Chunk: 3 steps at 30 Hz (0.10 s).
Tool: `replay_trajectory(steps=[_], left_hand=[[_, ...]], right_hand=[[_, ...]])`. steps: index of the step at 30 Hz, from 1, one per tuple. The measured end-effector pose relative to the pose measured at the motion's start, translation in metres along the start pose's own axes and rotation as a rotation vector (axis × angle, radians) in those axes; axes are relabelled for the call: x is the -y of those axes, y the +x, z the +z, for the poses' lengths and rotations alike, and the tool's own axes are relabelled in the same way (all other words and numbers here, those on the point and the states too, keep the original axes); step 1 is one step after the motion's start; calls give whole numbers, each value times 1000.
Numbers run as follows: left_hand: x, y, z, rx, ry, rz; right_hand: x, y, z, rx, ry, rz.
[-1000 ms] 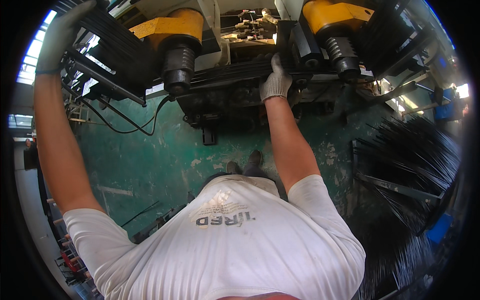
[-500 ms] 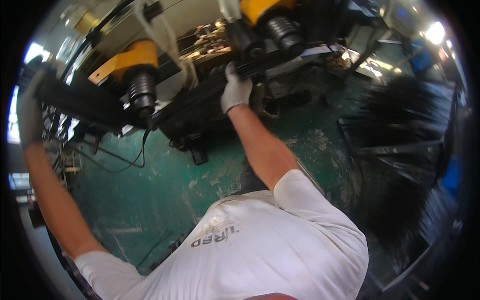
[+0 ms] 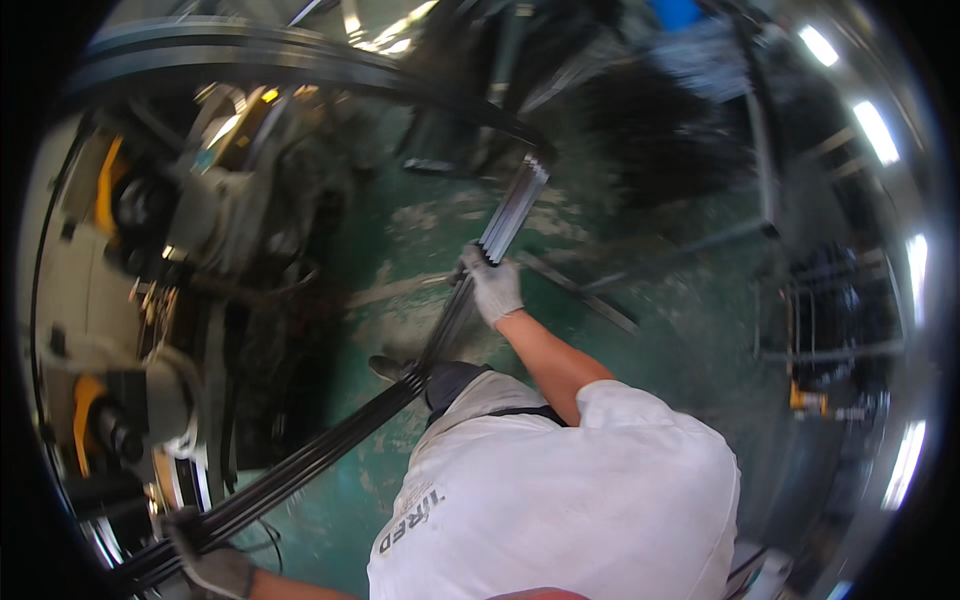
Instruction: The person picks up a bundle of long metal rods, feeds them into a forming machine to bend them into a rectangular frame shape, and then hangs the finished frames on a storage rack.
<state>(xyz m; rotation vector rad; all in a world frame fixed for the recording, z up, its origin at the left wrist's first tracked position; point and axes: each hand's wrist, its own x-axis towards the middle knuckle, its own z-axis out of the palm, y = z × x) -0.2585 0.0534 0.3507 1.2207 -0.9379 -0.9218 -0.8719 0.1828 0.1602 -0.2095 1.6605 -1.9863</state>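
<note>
A bundle of long, thin dark metal bars point(image 3: 325, 443) runs slantwise from the lower left to the upper middle, in front of my legs. Around its upper part my right hand point(image 3: 495, 288), in a pale work glove, is closed, and the bars' shiny end sticks out beyond the fingers. My left hand point(image 3: 218, 570), also gloved, grips the bundle near the lower left edge, where the picture is dim and blurred. The bars look bent partway along, near my knee.
A machine with yellow-marked heads point(image 3: 88, 425) stands along the left. At the upper right, a metal frame point(image 3: 765, 170) holds a dark mass of thin bars. A flat strip point(image 3: 580, 292) lies on the worn green floor point(image 3: 400, 215). A dark curved beam point(image 3: 250, 55) crosses the upper left.
My body and view have turned right, so the machine now lies to my left. The bundle has come away from the machine heads and hangs across the floor, still in both hands.
</note>
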Motion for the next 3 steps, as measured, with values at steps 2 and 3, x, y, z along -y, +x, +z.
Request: replay_trajectory(steps=[2,3], left_hand=[[49,-59,54,165,20,-15],[62,-103,106,221,90,76]], right_hand=[[48,-7,-85,-183,-134,-127],[58,-10,-111,-231,-124,-150]])
